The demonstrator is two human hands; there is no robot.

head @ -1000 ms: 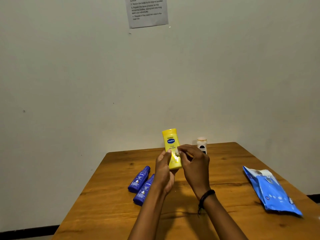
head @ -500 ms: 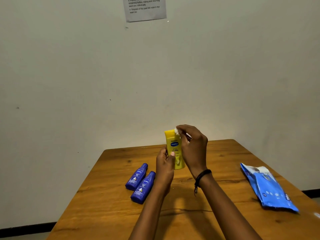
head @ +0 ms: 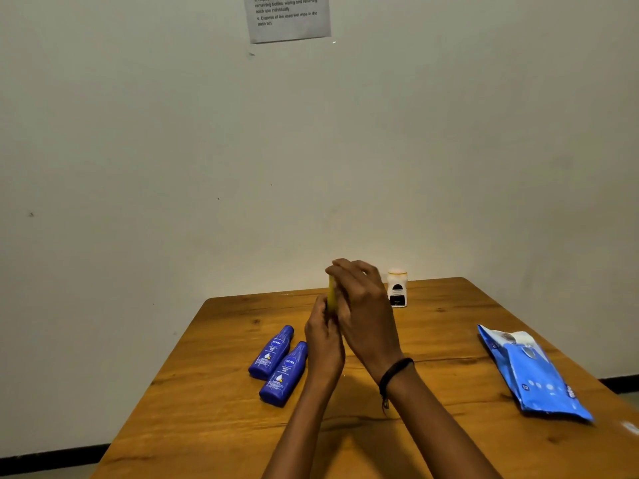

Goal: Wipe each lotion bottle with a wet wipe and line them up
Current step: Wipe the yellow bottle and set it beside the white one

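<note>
A yellow lotion bottle (head: 332, 294) stands upright between my hands above the table, turned edge-on so only a thin strip shows. My left hand (head: 323, 337) grips its lower part. My right hand (head: 363, 312) wraps over its top and side; the wet wipe seen earlier in its fingers is hidden now. Two blue lotion bottles (head: 271, 352) (head: 285, 374) lie side by side on the wooden table (head: 214, 420), left of my left hand. A small white bottle (head: 397, 288) stands upright at the far edge, behind my right hand.
A blue wet-wipe pack (head: 532, 373) lies at the table's right side. A plain wall stands right behind the table, with a printed sheet (head: 288, 17) taped high up. The table's left and right edges drop to the floor.
The yellow bottle has turned from label-forward to edge-on. My right hand moved from its front up to its cap, then over its top and side, hiding most of it.
</note>
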